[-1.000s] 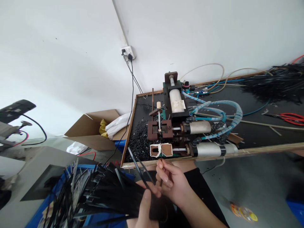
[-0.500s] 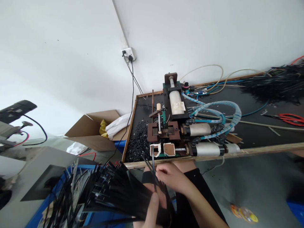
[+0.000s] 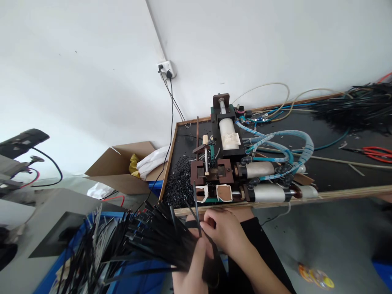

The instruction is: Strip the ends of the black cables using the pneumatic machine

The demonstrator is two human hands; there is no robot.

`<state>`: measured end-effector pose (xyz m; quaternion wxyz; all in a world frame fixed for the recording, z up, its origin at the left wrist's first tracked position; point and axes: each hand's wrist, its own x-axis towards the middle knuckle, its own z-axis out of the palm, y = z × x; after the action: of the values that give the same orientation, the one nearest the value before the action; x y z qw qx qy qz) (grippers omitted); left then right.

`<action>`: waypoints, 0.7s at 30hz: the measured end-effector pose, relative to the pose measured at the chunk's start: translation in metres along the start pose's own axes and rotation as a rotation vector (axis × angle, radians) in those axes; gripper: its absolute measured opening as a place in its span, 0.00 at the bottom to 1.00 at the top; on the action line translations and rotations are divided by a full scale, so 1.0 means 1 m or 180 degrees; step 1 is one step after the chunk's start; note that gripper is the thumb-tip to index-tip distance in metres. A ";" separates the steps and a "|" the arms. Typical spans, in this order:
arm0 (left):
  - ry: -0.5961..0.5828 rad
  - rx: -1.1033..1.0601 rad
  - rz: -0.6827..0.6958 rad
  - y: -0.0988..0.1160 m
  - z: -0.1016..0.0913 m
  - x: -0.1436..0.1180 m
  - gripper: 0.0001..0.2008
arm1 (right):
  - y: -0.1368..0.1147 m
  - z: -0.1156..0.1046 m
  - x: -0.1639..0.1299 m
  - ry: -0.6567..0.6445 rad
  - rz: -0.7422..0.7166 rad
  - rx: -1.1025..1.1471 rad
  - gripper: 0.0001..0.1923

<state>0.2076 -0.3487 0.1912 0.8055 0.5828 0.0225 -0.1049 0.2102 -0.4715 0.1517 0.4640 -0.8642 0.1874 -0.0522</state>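
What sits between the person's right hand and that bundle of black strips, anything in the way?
Nothing visible does. The right hand already pinches a single black strip that sticks up from the bundle of black strips, which the left hand grips from below. The two hands nearly touch over the bundle.

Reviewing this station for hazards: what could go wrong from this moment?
1. The left hand clamps a splayed bundle of black cable ties; loose ends could slip out into the blue bin.
2. The right hand pinches a single tie right beside the pneumatic fixture; fingers near its brown clamp blocks risk a pinch.
3. Black offcuts piled on the board could foul the fixture.
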 end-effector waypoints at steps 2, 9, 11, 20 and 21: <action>0.0009 0.0026 -0.0009 -0.001 0.001 0.001 0.13 | -0.006 -0.003 -0.007 0.0286 -0.0270 0.0354 0.07; 0.0244 -0.0003 -0.0225 -0.007 0.000 -0.002 0.14 | -0.023 -0.007 -0.028 0.0605 -0.0996 0.2415 0.16; 0.0348 -0.0036 -0.0267 -0.008 0.001 -0.002 0.14 | -0.024 -0.003 -0.028 0.0505 -0.0870 0.2757 0.13; 0.0017 -0.0120 0.0006 0.001 -0.006 0.015 0.12 | -0.014 0.020 -0.020 -0.0126 0.0081 0.5162 0.14; -0.0009 -0.0117 -0.0010 0.001 -0.008 0.016 0.12 | -0.014 0.021 -0.021 -0.0211 0.0096 0.5297 0.13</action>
<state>0.2237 -0.3434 0.1876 0.8159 0.5677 0.0243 -0.1065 0.2007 -0.4403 0.1530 0.9571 -0.2376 0.0853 -0.1420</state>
